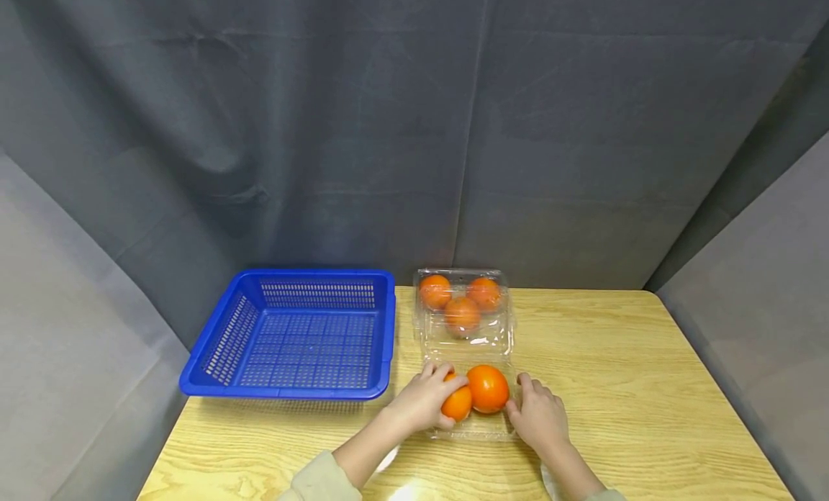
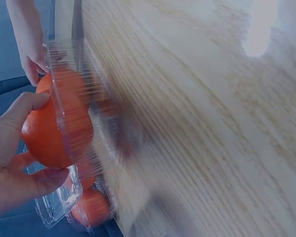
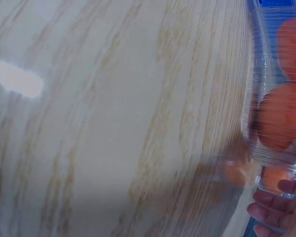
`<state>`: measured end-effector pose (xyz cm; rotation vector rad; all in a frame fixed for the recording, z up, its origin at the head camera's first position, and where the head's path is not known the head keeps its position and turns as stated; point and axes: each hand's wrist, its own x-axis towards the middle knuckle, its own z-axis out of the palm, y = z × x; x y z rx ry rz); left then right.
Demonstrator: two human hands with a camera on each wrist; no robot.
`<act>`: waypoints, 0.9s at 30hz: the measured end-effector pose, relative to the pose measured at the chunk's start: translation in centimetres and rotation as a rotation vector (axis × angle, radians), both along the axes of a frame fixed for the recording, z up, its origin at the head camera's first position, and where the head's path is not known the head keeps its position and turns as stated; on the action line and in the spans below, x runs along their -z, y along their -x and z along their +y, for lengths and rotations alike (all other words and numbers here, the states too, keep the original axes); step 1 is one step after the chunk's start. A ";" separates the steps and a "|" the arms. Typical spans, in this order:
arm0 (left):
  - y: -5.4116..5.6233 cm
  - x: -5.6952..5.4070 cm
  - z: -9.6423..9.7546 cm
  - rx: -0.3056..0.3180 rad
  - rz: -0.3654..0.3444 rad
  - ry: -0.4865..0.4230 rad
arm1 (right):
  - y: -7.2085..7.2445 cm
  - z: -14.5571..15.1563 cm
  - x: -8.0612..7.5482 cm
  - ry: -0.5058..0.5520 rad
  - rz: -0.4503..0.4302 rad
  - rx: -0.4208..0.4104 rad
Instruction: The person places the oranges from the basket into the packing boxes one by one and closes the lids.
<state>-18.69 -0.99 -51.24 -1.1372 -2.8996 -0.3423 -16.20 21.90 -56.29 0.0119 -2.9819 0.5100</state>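
Note:
A clear plastic clamshell box [image 1: 476, 427] lies opened out on the table. Its near half bears two oranges: a left orange [image 1: 458, 404] and a right orange [image 1: 488, 389], side by side. My left hand [image 1: 424, 400] grips the left orange from its left side, thumb and fingers spread round it in the left wrist view. At the box's right edge is my right hand [image 1: 539, 417], its thumb close to the right orange and its fingers loosely bent along the side. Three more oranges [image 1: 463, 316] sit in the far half of the box.
A blue plastic basket [image 1: 285, 393] with slotted walls stands left of the box, with nothing in it. The wooden table [image 1: 622, 371] ends at the back against a grey curtain [image 1: 363, 141]. Grey cloth panels [image 1: 764, 292] flank both sides.

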 end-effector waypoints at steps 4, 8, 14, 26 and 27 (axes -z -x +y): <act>-0.2 0.1 0.1 0.002 -0.015 0.018 | 0.0 0.0 0.1 0.005 0.005 -0.001; -0.3 0.3 0.1 0.005 -0.034 0.016 | 0.0 0.0 0.2 0.009 0.009 -0.001; -0.2 0.5 0.1 0.025 -0.074 0.022 | -0.1 0.0 0.2 0.014 0.033 -0.005; -0.4 0.3 0.0 0.039 -0.122 0.048 | -0.2 -0.2 0.0 0.022 0.067 0.004; -0.3 0.3 0.0 0.039 -0.127 0.046 | -0.2 -0.2 0.1 0.023 0.065 0.005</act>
